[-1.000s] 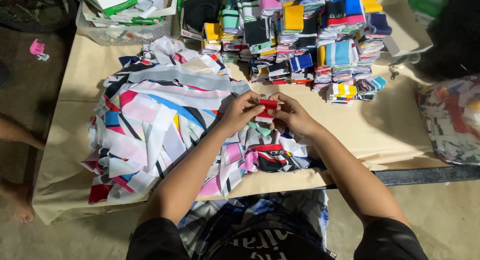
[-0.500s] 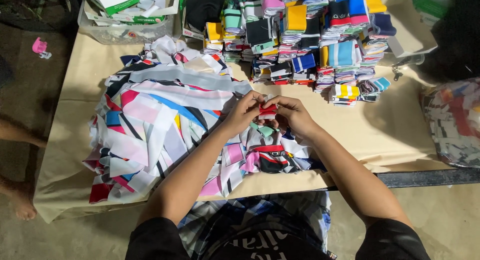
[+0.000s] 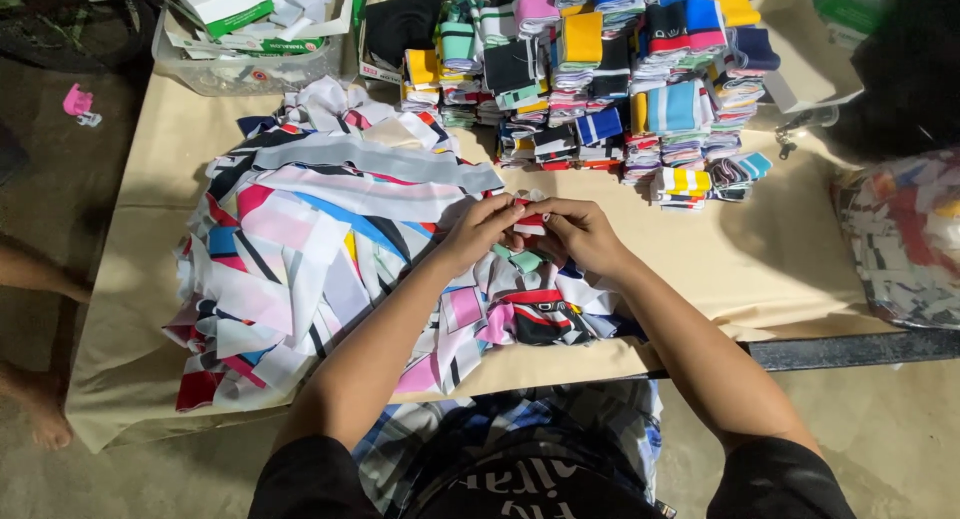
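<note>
On the far left of the floor lies a small pink object (image 3: 77,102), and bare feet (image 3: 40,419) of another person show near the left edge. A clear plastic bin (image 3: 235,71) with boxes stands at the far left of the tabletop (image 3: 790,259), which is covered with beige paper. Beside it, a big heap of printed fabric strips (image 3: 300,249) spreads toward the near edge. At the middle, the left hand (image 3: 480,231) and the right hand (image 3: 580,234) meet, and both pinch one small red, white and black fabric piece (image 3: 528,219) between the fingertips, just above the heap. Beyond the hands, stacks of folded colourful fabric (image 3: 620,69) stand in rows. At the far right rests a clear bag (image 3: 900,239) full of scraps.
</note>
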